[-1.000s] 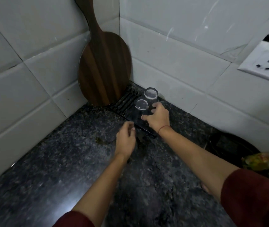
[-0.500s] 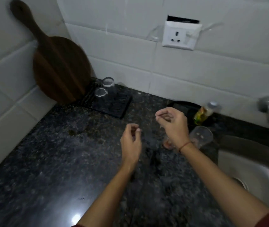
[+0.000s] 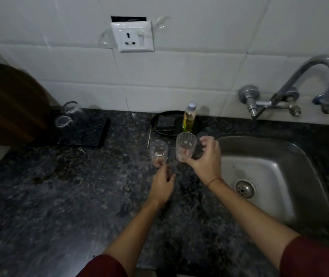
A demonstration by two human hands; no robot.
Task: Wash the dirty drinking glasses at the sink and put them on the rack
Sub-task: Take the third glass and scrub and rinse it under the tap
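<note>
Right hand (image 3: pixel 206 158) grasping ribbed clear drinking glass (image 3: pixel 185 145); left hand (image 3: pixel 162 185) released, just below smaller clear glass (image 3: pixel 158 153) on dark speckled tabletop (image 3: pixel 59 196).

We note a speckled stone counter (image 3: pixel 59 196), polished and faintly glossy. Sink (image 3: pixel 275 156) and tap (image 3: pixel 319 76): brushed, shiny metal. Drinking glasses (image 3: pixel 158 153) look clear and ribbed. Wall tiles (image 3: pixel 199 66) are smooth, glazed. The board (image 3: pixel 5 102) is dark matt wood.
</note>
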